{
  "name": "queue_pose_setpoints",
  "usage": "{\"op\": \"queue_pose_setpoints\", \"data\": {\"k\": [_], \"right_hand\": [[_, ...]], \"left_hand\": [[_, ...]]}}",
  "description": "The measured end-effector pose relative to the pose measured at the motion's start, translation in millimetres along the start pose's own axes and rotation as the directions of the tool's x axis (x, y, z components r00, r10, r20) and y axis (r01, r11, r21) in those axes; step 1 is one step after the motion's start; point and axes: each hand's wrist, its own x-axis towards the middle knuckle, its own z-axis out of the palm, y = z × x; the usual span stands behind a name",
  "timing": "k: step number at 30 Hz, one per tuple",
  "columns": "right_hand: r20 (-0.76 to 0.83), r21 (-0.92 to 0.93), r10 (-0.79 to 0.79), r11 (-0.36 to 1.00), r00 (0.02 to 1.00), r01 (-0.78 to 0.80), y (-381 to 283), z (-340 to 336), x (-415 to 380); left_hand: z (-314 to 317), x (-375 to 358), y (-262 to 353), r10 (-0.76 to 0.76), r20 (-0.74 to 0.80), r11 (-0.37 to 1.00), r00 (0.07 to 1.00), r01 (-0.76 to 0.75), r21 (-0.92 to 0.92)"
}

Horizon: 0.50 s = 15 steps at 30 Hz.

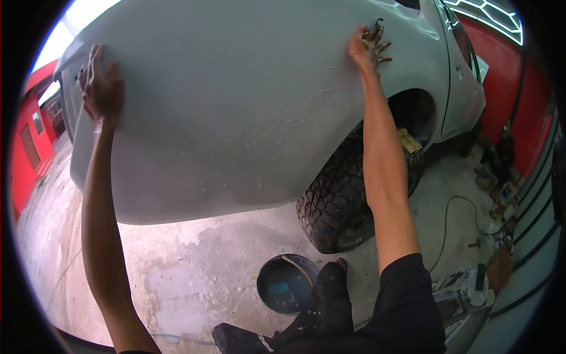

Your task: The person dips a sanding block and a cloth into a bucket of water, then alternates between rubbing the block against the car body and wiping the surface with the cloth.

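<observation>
A large pale grey vehicle body panel [236, 88], with water beads and streaks across its lower middle, fills the view ahead of me. My left hand [103, 88] lies at the panel's left edge, its fingers stretched upward and partly blurred. On the panel's upper right, above the wheel arch, my right hand [370, 47] rests with its fingers spread and dirty. A small dark hook-shaped detail shows just above those fingers. No tool is visible in either hand.
Below the arch is a knobbly black tyre [336, 194]. A dark bucket [286, 283] with liquid, a hose-like piece and a blue-green block stands on the concrete floor by my legs. A cable [448, 218] and assorted clutter [501, 206] lie to the right, near a red wall [489, 76].
</observation>
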Motion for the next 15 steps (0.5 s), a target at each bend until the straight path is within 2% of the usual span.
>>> {"op": "queue_pose_setpoints", "data": {"k": [2,3,4,5,6,7,9,10,11,14,15], "right_hand": [[-0.106,-0.189,-0.014,0.982,0.994,-0.006,-2.3,20.9,10.9],[-0.177,0.171,0.052,0.985,0.983,-0.021,-37.3,2.7,15.7],[-0.248,0.506,0.117,0.862,0.962,0.025,-72.6,-16.0,20.8],[0.046,0.335,-0.102,0.939,0.994,0.081,-104.6,-46.8,28.4],[0.366,0.182,-0.250,0.964,0.896,0.195,-118.2,-61.8,32.8],[0.332,0.272,-0.224,0.953,0.916,0.134,-103.1,-55.1,37.8],[0.283,0.433,-0.152,0.901,0.947,0.015,-22.4,-21.6,60.2],[0.350,0.260,0.109,0.943,0.930,-0.208,34.5,32.0,62.8],[0.559,0.022,0.175,0.974,0.811,-0.225,90.8,55.7,65.4],[0.689,-0.127,0.196,0.980,0.698,-0.150,33.5,2.2,99.0],[0.331,0.339,0.063,0.923,0.941,-0.181,-14.4,25.9,90.4]], "left_hand": [[-2.3,0.7,3.7,-0.003,-0.011,1.000,1.000,0.004,0.010],[-3.5,-1.2,6.6,-0.001,-0.008,1.000,1.000,0.002,0.012],[-4.4,-1.1,6.7,0.004,-0.005,1.000,1.000,-0.004,0.001],[-3.6,-0.8,2.9,0.015,0.001,1.000,1.000,-0.015,-0.011],[-2.8,0.7,-0.7,0.029,0.007,0.999,1.000,-0.029,-0.024],[-2.4,2.8,-3.7,0.042,0.000,0.999,0.999,-0.042,-0.008],[1.1,1.1,-7.2,0.065,-0.006,0.998,0.998,-0.065,0.006],[2.4,-2.1,-3.3,0.033,0.011,0.999,0.999,-0.033,-0.007],[-0.4,-4.8,2.7,-0.001,0.026,1.000,1.000,0.001,-0.009],[-3.7,1.0,5.3,-0.035,-0.009,0.999,0.999,0.035,-0.004],[-3.1,-0.6,8.4,-0.033,-0.018,0.999,0.999,0.033,-0.012]]}}
